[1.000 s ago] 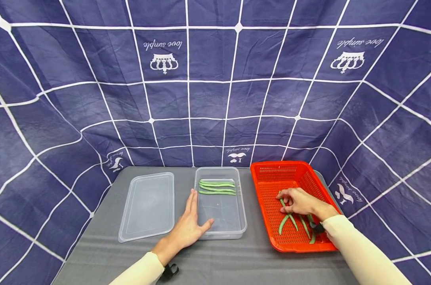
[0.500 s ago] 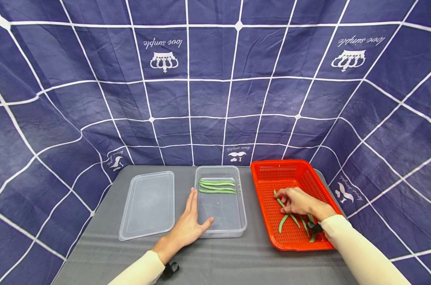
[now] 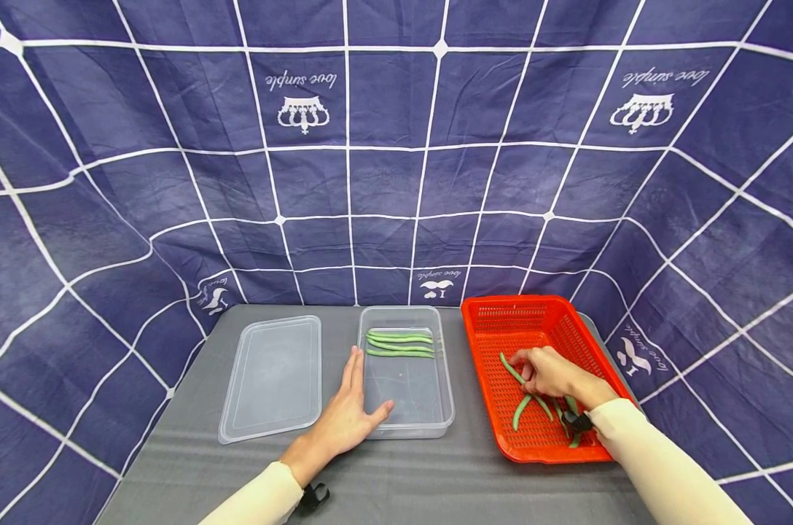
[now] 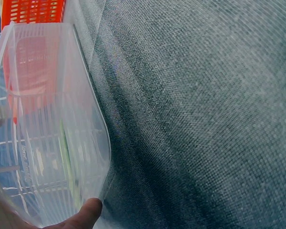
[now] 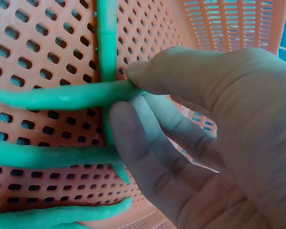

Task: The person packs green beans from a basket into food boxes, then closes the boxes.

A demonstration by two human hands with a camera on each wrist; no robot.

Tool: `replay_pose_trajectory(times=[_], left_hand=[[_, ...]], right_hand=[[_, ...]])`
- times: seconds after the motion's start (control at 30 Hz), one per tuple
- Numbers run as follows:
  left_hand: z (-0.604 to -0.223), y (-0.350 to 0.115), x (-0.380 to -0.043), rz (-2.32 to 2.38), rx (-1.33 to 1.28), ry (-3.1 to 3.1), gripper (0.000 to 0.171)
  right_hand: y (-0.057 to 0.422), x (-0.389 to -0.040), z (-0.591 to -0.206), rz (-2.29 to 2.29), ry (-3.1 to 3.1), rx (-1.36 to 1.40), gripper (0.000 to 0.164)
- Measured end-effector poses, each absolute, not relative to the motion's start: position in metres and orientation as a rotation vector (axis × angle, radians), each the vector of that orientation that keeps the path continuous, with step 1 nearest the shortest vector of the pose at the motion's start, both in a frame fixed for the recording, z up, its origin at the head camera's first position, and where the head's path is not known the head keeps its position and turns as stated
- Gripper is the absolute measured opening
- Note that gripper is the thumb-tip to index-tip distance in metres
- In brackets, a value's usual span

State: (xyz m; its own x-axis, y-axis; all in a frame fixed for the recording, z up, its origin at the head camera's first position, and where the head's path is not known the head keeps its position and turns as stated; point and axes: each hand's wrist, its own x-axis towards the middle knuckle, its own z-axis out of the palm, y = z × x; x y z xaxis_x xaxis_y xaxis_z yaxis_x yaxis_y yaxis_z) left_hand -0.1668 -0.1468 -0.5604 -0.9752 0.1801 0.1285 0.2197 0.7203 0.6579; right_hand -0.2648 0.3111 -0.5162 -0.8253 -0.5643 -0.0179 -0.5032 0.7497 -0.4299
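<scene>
My left hand [image 3: 344, 419] lies along the left wall of a clear plastic container [image 3: 406, 401], fingers straight and thumb over its near corner. Inside it, several green beans [image 3: 399, 354] lie side by side across the far half. In the left wrist view a fingertip [image 4: 90, 210] is beside the container wall. My right hand [image 3: 554, 372] is inside a red perforated basket [image 3: 495, 437], thumb and fingers pinching the end of a green bean [image 5: 62, 97] in the right wrist view. Another bean [image 5: 108, 43] crosses beneath it. The hand partly hides the beans under it.
A translucent lid [image 3: 275, 379] lies flat left of the container. Loose beans [image 3: 521, 412] lie in the basket's near half. The grey tabletop [image 3: 409, 481] meets a blue checked curtain [image 3: 383, 182] at the back and sides.
My right hand's fingers have shifted slightly, and more of the bean sticks out to their upper left. The left hand, the container and its beans stay in place.
</scene>
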Motion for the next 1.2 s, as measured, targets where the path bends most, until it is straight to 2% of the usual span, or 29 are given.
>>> replay_pose_trajectory(times=[0.37, 0.83, 1.2], left_hand=[[-0.556, -0.146, -0.164, -1.087, -0.354, -2.852, 0.121], [-0.556, -0.147, -0.164, -1.09, -0.36, -2.848, 0.121], [-0.555, -0.146, -0.163, -1.081, -0.352, -2.851, 0.119]], right_hand=[[0.31, -0.265, -0.515, -0.691, 2.848, -0.859, 0.027], [0.307, -0.263, -0.505, -0.817, 2.845, -0.755, 0.024], [0.307, -0.262, -0.495, -0.807, 2.969, -0.845, 0.019]])
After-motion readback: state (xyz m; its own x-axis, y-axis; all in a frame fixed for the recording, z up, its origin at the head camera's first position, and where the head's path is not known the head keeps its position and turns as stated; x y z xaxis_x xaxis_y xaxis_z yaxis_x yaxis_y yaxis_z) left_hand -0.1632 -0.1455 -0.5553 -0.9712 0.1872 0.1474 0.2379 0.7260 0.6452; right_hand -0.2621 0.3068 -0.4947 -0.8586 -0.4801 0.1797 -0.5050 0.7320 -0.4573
